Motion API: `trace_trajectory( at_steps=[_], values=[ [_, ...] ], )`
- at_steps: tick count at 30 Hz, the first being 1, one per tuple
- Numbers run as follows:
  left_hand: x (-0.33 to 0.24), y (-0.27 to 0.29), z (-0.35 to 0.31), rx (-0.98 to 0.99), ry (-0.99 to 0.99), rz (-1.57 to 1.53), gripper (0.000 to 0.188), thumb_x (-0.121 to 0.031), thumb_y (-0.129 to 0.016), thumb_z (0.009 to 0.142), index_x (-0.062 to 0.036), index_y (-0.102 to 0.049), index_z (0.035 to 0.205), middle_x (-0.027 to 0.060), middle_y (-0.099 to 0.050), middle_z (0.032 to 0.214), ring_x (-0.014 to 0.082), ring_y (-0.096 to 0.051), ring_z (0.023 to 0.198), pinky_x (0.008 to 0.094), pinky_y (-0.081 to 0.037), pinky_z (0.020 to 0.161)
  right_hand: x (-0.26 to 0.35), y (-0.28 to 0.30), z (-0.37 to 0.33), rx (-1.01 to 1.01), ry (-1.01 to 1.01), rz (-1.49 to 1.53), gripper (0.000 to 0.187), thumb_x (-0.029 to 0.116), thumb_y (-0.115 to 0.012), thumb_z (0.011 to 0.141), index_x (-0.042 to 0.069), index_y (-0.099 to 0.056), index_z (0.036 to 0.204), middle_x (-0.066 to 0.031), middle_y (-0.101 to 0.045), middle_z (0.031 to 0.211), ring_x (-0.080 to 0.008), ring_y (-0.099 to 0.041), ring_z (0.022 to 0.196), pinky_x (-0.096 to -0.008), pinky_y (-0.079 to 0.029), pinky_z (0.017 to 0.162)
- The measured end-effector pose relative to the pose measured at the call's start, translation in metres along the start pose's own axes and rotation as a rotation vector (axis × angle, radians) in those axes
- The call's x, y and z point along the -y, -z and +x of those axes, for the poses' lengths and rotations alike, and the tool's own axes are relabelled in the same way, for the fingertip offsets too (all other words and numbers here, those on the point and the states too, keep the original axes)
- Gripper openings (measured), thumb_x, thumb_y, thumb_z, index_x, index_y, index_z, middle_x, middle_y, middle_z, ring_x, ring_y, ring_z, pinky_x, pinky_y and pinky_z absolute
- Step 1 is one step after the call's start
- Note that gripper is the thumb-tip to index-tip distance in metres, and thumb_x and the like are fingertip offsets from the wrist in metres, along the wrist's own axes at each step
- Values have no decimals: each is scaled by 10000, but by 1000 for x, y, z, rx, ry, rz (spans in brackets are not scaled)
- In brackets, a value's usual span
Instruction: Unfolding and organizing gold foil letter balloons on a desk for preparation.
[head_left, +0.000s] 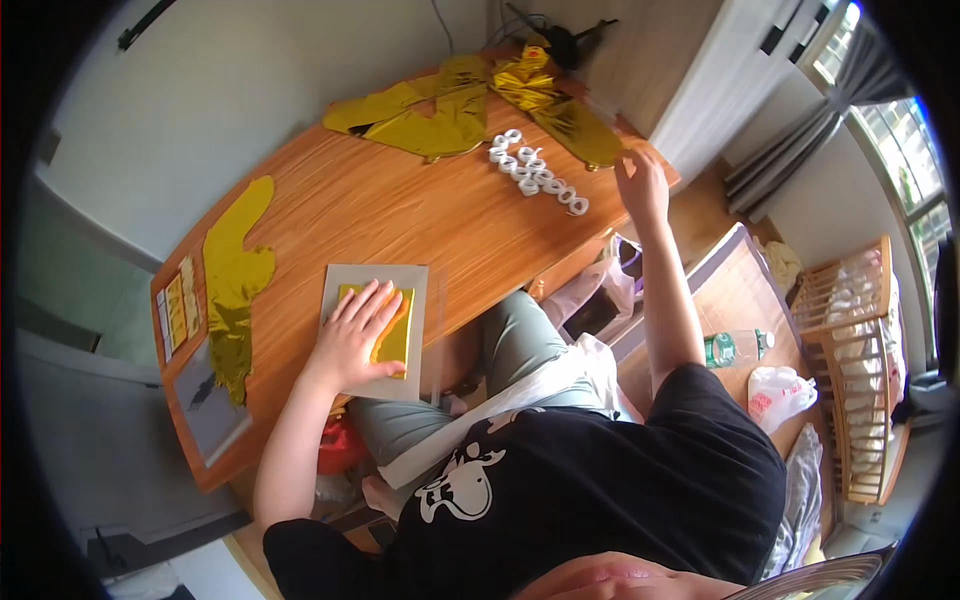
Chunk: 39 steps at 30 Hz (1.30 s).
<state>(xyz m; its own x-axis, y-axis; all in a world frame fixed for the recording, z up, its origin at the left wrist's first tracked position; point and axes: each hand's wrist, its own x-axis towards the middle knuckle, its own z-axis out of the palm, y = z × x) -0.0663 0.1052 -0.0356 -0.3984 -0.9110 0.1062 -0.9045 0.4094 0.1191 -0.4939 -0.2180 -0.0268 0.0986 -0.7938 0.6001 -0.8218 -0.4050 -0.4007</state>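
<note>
My left hand (360, 335) lies flat with its fingers spread on a gold foil packet or sheet (399, 335). Under that is a grey board (418, 300) at the front edge of the wooden table. At the far right corner my right hand (643, 184) is raised with thumb and fingers curled together, close to the end of a flat gold foil balloon (580, 135). Whether anything small sits in that pinch is too small to tell. Several small white rolls (530, 172) lie bunched to the left of this hand.
More flat gold foil balloons lie at the back (430, 115) and left (238, 262) of the table (350, 215). A grey sheet (205, 405) and a printed card (178, 310) are at the left end. A plastic bottle (735, 348) and white bag (780, 397) sit to my right, near a wooden crib (850, 375).
</note>
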Motion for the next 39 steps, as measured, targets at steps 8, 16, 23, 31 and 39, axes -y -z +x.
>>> trace_trajectory(
  at_steps=[8, 16, 23, 31, 39],
  values=[
    [-15, 40, 26, 233, -224, 135, 866, -676, -730, 733, -306, -499, 1481, 92, -331, 1628, 323, -236, 1532, 618, -151, 1235, -62, -42, 82, 302, -136, -98, 325, 338, -546, 984, 304, -674, 1280, -168, -705, 1136, -374, -687, 1002, -475, -554, 854],
    [-18, 30, 17, 270, 57, -390, 578, -139, -667, 836, -252, -584, 1397, 83, -315, 1651, 332, -219, 1544, 588, -65, 1257, -112, -82, 114, 259, -120, -285, 446, 463, -459, 988, 156, -779, 1022, -204, -725, 1048, -405, -685, 1022, -532, -543, 887],
    [-18, -15, 12, -239, 194, -388, 744, -391, -785, 837, -109, -487, 1459, 130, -396, 1592, 352, -323, 1490, 568, -214, 1225, -111, -90, 114, 239, -161, -241, 377, 476, -576, 923, 212, -767, 1114, -161, -724, 1097, -377, -681, 1042, -487, -543, 895],
    [-17, -19, 17, -52, 396, -35, 1059, -691, -703, 791, -130, -302, 1595, 125, -254, 1665, 346, -186, 1548, 578, -162, 1237, -92, -71, 100, 122, -227, -138, 380, 458, -628, 909, 162, -761, 1106, -137, -740, 1074, -350, -693, 1032, -446, -538, 894],
    [-25, -27, 32, -153, 504, 35, 1067, -795, -645, 766, -182, -339, 1584, 172, -299, 1630, 410, -239, 1516, 616, -181, 1209, 96, 13, -61, 371, 188, 430, 155, 2, -742, 846, 32, -736, 998, -43, -709, 857, -138, -629, 743, -289, -515, 722]
  ],
)
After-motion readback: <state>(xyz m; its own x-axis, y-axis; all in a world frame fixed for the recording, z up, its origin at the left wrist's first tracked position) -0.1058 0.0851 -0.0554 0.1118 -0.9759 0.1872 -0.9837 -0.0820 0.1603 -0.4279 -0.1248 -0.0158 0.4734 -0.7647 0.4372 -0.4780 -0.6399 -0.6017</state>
